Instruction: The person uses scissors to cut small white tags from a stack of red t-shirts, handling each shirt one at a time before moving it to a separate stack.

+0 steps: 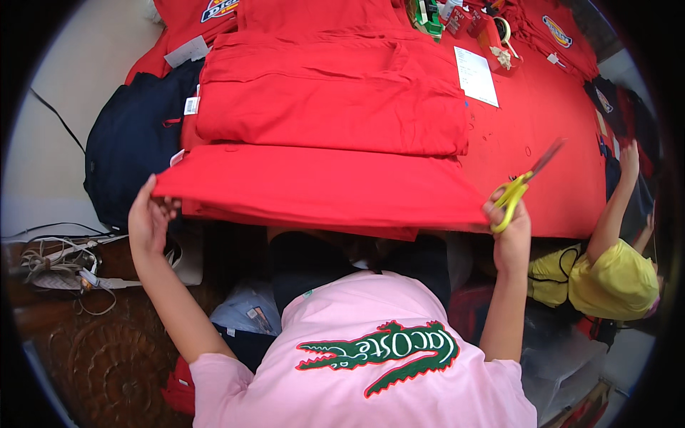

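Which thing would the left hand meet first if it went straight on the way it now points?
Besides the red garment it holds, the left hand would probably meet the navy-blue garment first, though one view leaves the depth unclear.

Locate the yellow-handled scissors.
In the head view, the scissors are right of centre, in the right hand, beside the red fabric's right end.

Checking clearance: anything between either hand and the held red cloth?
Nothing visible. The left hand grips the left end of the red cloth; the right hand, at the right end, also holds scissors, blades pointing away.
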`<control>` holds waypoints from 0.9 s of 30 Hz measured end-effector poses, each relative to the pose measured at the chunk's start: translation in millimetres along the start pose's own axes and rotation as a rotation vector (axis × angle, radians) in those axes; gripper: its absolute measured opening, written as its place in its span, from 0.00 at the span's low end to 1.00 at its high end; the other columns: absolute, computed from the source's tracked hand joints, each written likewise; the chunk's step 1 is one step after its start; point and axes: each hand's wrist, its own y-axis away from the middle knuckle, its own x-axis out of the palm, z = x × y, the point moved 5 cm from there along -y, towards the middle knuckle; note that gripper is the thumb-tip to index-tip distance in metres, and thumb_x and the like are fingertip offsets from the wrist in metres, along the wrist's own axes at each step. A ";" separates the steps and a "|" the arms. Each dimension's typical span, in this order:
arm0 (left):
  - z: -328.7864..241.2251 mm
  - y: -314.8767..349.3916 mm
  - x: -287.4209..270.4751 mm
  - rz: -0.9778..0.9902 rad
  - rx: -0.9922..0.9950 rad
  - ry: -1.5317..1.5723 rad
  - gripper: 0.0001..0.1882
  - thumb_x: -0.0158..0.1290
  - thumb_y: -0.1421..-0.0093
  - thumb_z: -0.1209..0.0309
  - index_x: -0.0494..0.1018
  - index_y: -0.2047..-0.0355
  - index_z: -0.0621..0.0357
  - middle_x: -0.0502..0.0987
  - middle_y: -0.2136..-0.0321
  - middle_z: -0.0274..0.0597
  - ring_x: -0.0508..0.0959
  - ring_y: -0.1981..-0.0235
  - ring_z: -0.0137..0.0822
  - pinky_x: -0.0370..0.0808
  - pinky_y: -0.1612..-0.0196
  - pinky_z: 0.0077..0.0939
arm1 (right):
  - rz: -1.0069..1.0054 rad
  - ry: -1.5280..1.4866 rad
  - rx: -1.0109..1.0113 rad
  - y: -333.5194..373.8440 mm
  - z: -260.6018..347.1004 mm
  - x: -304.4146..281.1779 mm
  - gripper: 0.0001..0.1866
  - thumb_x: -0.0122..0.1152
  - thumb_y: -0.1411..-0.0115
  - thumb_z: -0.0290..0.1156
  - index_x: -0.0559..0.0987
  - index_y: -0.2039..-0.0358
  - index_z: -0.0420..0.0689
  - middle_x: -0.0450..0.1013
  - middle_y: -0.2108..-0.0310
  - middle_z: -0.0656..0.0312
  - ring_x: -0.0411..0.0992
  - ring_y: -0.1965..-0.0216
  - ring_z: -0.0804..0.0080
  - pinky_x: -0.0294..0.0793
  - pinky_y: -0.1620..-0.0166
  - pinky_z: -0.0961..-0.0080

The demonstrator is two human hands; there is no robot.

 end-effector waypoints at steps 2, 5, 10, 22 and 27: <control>-26.1 -40.9 21.1 0.196 0.017 0.159 0.14 0.52 0.26 0.57 0.78 0.53 0.54 0.85 0.61 0.36 0.83 0.61 0.30 0.74 0.59 0.26 | 0.023 -0.226 -0.071 -29.5 41.5 20.8 0.19 0.69 0.37 0.30 0.72 0.49 0.47 0.68 0.59 0.69 0.73 0.62 0.77 0.87 0.54 0.58; -96.2 -107.2 89.0 0.291 0.236 0.259 0.16 0.50 0.24 0.61 0.76 0.47 0.60 0.85 0.54 0.42 0.84 0.51 0.37 0.79 0.43 0.39 | 0.029 -0.529 -0.353 -104.9 92.5 44.0 0.15 0.67 0.34 0.26 0.73 0.50 0.45 0.72 0.56 0.63 0.79 0.55 0.61 0.85 0.49 0.46; -123.5 -179.5 198.5 0.115 0.867 -0.155 0.14 0.50 0.25 0.62 0.73 0.50 0.60 0.78 0.54 0.41 0.76 0.53 0.38 0.73 0.44 0.38 | -0.141 -0.402 -0.922 -225.6 118.9 101.0 0.20 0.71 0.36 0.20 0.71 0.48 0.35 0.75 0.55 0.57 0.78 0.56 0.70 0.82 0.49 0.71; 31.2 -253.0 223.2 0.103 0.931 -1.381 0.33 0.44 0.27 0.42 0.67 0.28 0.42 0.70 0.33 0.41 0.67 0.32 0.50 0.57 0.30 0.56 | 0.206 0.075 -0.556 -227.2 3.1 162.8 0.18 0.58 0.29 0.25 0.71 0.41 0.33 0.78 0.47 0.53 0.79 0.45 0.66 0.76 0.43 0.73; 60.3 -113.4 195.6 0.422 0.765 -0.686 0.29 0.61 0.32 0.64 0.72 0.33 0.57 0.60 0.24 0.50 0.52 0.21 0.47 0.49 0.23 0.44 | 0.045 -0.035 -0.357 -87.5 -22.7 73.7 0.15 0.61 0.30 0.21 0.73 0.45 0.35 0.76 0.53 0.60 0.76 0.50 0.78 0.76 0.49 0.80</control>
